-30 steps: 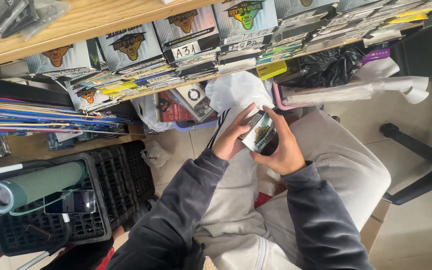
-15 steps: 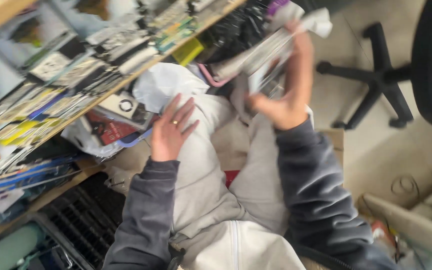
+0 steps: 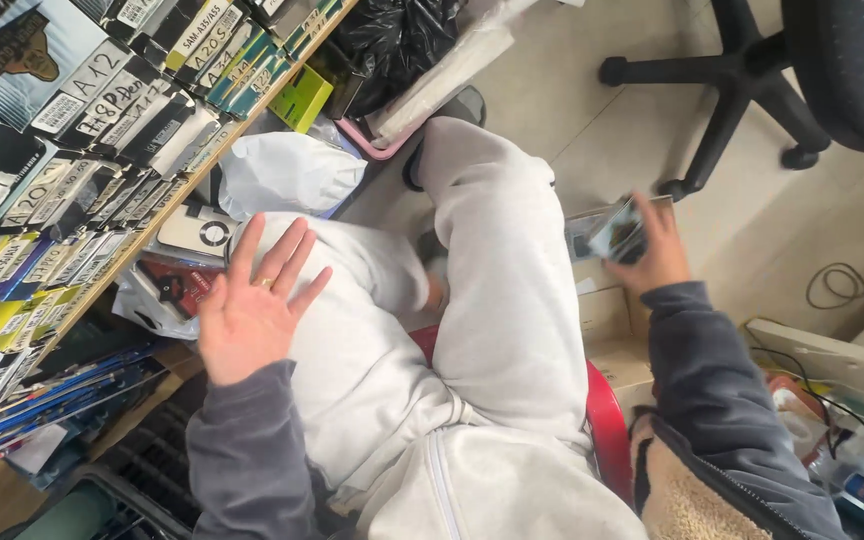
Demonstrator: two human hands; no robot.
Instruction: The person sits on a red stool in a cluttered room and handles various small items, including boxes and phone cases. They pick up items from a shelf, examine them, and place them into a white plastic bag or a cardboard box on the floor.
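Right hand (image 3: 657, 250) grips a blurred packet (image 3: 614, 232); left hand (image 3: 252, 305) open.

Light grey trousers (image 3: 492, 300); beside them dark grey sleeves (image 3: 702, 380), red stool seat (image 3: 607, 425), black bag (image 3: 392, 35), white bag (image 3: 287, 172)

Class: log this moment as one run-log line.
left hand: open, empty, above knee | right hand: holding small packet over cardboard box
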